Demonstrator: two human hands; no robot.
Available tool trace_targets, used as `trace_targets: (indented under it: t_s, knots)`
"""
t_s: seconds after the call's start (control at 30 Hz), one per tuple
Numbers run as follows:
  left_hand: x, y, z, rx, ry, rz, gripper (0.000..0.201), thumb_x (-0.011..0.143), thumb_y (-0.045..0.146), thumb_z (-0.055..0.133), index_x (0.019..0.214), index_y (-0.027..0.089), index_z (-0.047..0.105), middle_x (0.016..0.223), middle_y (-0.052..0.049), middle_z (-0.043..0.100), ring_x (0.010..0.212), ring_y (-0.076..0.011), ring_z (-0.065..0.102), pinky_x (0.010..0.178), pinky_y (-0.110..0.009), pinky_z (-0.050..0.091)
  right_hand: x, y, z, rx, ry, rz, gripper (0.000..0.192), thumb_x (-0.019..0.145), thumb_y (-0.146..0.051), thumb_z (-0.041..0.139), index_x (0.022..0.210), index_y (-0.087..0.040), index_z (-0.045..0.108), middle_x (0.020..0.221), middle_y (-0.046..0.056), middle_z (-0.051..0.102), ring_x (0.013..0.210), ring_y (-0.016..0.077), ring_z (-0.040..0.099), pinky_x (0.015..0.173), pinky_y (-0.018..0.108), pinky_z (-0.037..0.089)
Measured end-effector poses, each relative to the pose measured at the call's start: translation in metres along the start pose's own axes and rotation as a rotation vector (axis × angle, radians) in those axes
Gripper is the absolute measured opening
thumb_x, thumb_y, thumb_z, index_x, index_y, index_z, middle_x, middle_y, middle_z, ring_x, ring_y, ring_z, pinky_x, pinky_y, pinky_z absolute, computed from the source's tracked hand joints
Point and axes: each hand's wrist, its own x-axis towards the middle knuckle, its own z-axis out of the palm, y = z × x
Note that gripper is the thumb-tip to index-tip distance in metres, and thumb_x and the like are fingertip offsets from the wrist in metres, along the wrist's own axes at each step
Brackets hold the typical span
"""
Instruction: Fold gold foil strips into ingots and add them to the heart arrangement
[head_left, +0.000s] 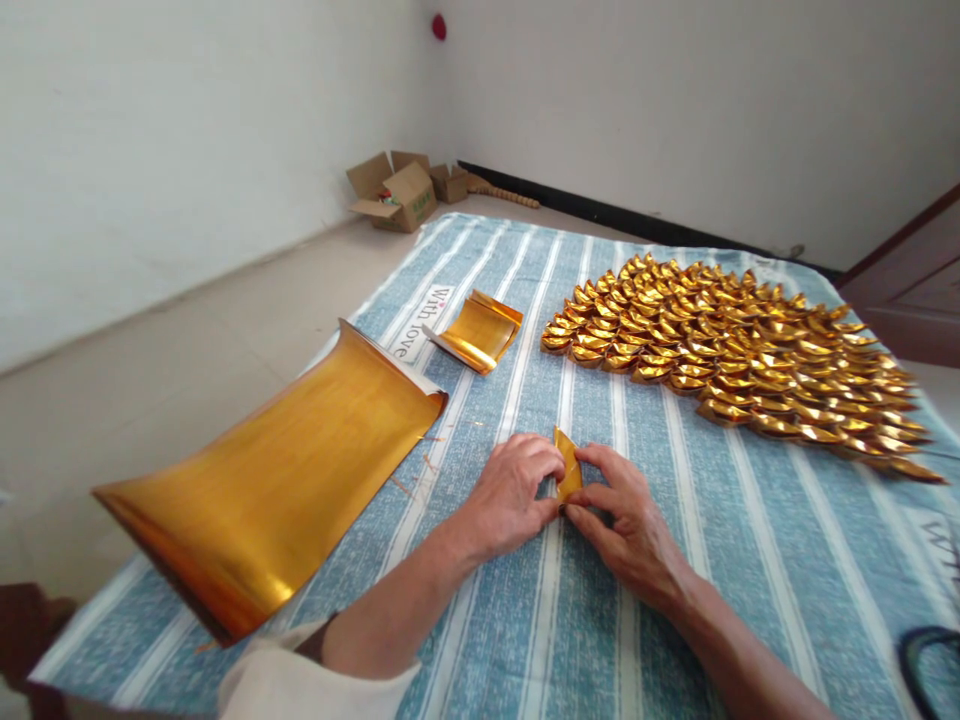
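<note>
Your pale sleeve (300, 680) sits lowest in the frame, and ahead of it both bare hands meet over a blue-and-white striped cloth (750, 560) spread across the surface. Your left hand (510, 495) and right hand (626, 520) close in on one small piece of gold foil paper (568, 465), which stands between them on the cloth, partly folded and tilted upright. Each grip is pressed together on it: the left fingertips (551, 465) pinch the near-left edge, and the right thumb and forefinger pinch the lower right corner.

Judging by its sheen and sharp creases, you are handling something very light, thin and slick, stiff enough to hold a fold yet quick to dent or tear. Take it at the folded edges and corners, where the layers double up, and not on the flat face, where a finger would likely leave a mark.

To your left, a large curled stack of gold foil sheets (277, 480) lies near the edge of the cloth, its far end curling up. Beyond it rests a smaller bundle of gold sheets (480, 330). On the right, well apart from your hands, a broad spread of finished folded gold ingots (735, 350) lies in packed rows. Open cardboard boxes (397, 190) stand on the floor by the far wall.
</note>
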Motion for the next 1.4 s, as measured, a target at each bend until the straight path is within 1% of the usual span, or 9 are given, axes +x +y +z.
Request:
trace_targets:
  t_s: [0.27, 0.4, 0.53, 0.7, 0.83, 1.07, 1.17, 1.27, 1.4]
  knots:
    - [-0.001, -0.005, 0.004, 0.010, 0.020, 0.015, 0.017, 0.072, 0.018, 0.068, 0.086, 0.020, 0.059, 0.098, -0.003, 0.064, 0.102, -0.0230, 0.054, 0.090, -0.038, 0.040, -0.001, 0.000, 0.003, -0.009, 0.010, -0.027, 0.013, 0.084, -0.029, 0.059, 0.084, -0.026, 0.071, 0.127, 0.008, 0.053, 0.122, 0.0306, 0.044, 0.100, 0.055, 0.034]
    - [-0.001, -0.004, 0.003, 0.002, 0.025, 0.022, 0.016, 0.073, 0.019, 0.067, 0.086, 0.020, 0.059, 0.099, -0.003, 0.064, 0.102, -0.0226, 0.053, 0.090, -0.038, 0.040, -0.002, 0.001, 0.003, -0.011, 0.015, -0.044, 0.014, 0.085, -0.029, 0.058, 0.083, -0.027, 0.072, 0.127, 0.007, 0.053, 0.122, 0.0301, 0.044, 0.100, 0.054, 0.034]
    - [0.000, -0.002, 0.002, 0.001, 0.019, 0.022, 0.016, 0.073, 0.020, 0.068, 0.085, 0.020, 0.059, 0.099, -0.003, 0.064, 0.102, -0.0228, 0.054, 0.090, -0.038, 0.040, -0.002, 0.002, 0.004, -0.003, 0.014, -0.030, 0.016, 0.085, -0.028, 0.056, 0.085, -0.026, 0.072, 0.126, 0.007, 0.053, 0.122, 0.0297, 0.044, 0.100, 0.054, 0.034]
    - [-0.001, -0.003, 0.001, 0.011, -0.002, 0.010, 0.017, 0.074, 0.023, 0.068, 0.088, 0.020, 0.058, 0.100, -0.004, 0.063, 0.102, -0.0235, 0.053, 0.089, -0.038, 0.040, 0.000, 0.000, 0.006, 0.004, 0.056, 0.001, 0.016, 0.085, -0.025, 0.056, 0.080, -0.024, 0.071, 0.122, 0.008, 0.056, 0.119, 0.0295, 0.047, 0.099, 0.054, 0.034]
    - [-0.002, -0.004, 0.000, 0.011, -0.026, 0.028, 0.018, 0.074, 0.019, 0.066, 0.090, 0.020, 0.057, 0.104, -0.005, 0.062, 0.106, -0.0236, 0.052, 0.092, -0.039, 0.039, 0.002, -0.002, 0.009, 0.013, 0.090, 0.035, 0.017, 0.086, -0.026, 0.056, 0.075, -0.023, 0.068, 0.119, 0.008, 0.059, 0.116, 0.0283, 0.050, 0.098, 0.052, 0.036]
    - [-0.001, -0.002, -0.006, -0.015, -0.052, 0.051, 0.024, 0.070, 0.011, 0.061, 0.093, 0.019, 0.060, 0.105, -0.005, 0.064, 0.108, -0.0228, 0.052, 0.097, -0.039, 0.038, 0.003, -0.001, 0.015, 0.004, 0.166, 0.063, 0.013, 0.082, -0.025, 0.061, 0.071, -0.020, 0.064, 0.115, 0.009, 0.063, 0.113, 0.0272, 0.053, 0.096, 0.049, 0.038]
    - [0.001, -0.001, -0.010, -0.029, -0.046, 0.076, 0.022, 0.073, 0.011, 0.059, 0.093, 0.018, 0.062, 0.106, -0.005, 0.066, 0.109, -0.0224, 0.053, 0.098, -0.038, 0.037, 0.003, -0.001, 0.016, -0.016, 0.174, 0.060, 0.014, 0.082, -0.024, 0.061, 0.069, -0.020, 0.063, 0.114, 0.009, 0.063, 0.112, 0.0266, 0.054, 0.096, 0.047, 0.040]
    - [0.003, 0.000, -0.010, -0.034, -0.033, 0.083, 0.014, 0.079, 0.014, 0.057, 0.091, 0.018, 0.064, 0.103, -0.005, 0.067, 0.106, -0.0214, 0.055, 0.097, -0.038, 0.038, 0.004, -0.001, 0.016, -0.034, 0.176, 0.052, 0.016, 0.082, -0.024, 0.062, 0.066, -0.020, 0.061, 0.114, 0.009, 0.063, 0.112, 0.0266, 0.054, 0.095, 0.046, 0.040]
    - [0.004, -0.001, -0.003, -0.030, 0.015, 0.042, 0.010, 0.084, 0.015, 0.056, 0.084, 0.018, 0.065, 0.097, -0.003, 0.069, 0.102, -0.0205, 0.056, 0.094, -0.038, 0.039, 0.004, -0.001, 0.016, -0.056, 0.180, 0.040, 0.017, 0.082, -0.024, 0.062, 0.065, -0.019, 0.061, 0.113, 0.010, 0.063, 0.110, 0.0264, 0.055, 0.094, 0.046, 0.040]
